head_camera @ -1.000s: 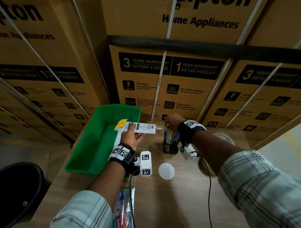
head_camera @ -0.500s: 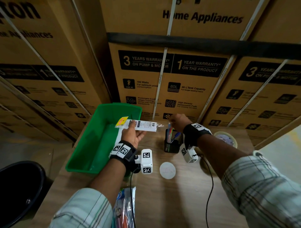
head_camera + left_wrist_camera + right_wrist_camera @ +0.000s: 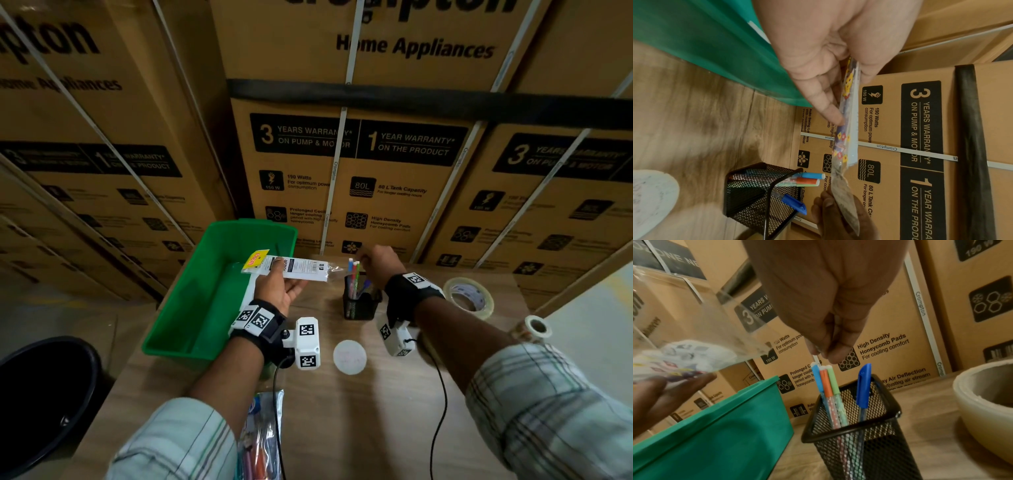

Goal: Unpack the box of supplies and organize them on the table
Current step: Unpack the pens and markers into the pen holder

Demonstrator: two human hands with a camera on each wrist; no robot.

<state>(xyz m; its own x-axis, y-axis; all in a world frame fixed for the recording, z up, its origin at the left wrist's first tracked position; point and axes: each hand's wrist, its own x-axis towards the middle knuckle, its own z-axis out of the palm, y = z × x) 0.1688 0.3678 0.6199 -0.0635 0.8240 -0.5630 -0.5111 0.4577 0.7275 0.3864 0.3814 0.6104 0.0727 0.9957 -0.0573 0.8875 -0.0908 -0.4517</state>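
Up comes the right hand (image 3: 376, 265) from the mesh pen holder (image 3: 360, 303): a second ago it was down at the cup's rim, and now it hangs just above the pen tops, fingertips (image 3: 830, 353) bunched together and pinched close over them; whether they are gripping a pen or have just let go, I cannot tell. Three slim pens (image 3: 826, 386) with blue, orange and green caps stand tight together in the holder, patterned barrels showing through the black mesh, and a blue-capped pen (image 3: 863, 386) leans apart at the far side. Left hand (image 3: 279, 287) has hardly shifted, holding the clear plastic packet (image 3: 291, 269) flat between thumb on top and fingers beneath, over the near corner of the green bin (image 3: 191, 308). That packet carries a white printed card and a yellow tag at one end, its open clear end sagging toward the holder. On the wooden table (image 3: 376, 411) sit a white round lid (image 3: 349, 356) in front of the holder, a big roll of clear tape (image 3: 469, 296) to the right, a smaller roll (image 3: 536, 327) nearer, and a bag of coloured pens (image 3: 260, 442) at the near edge.
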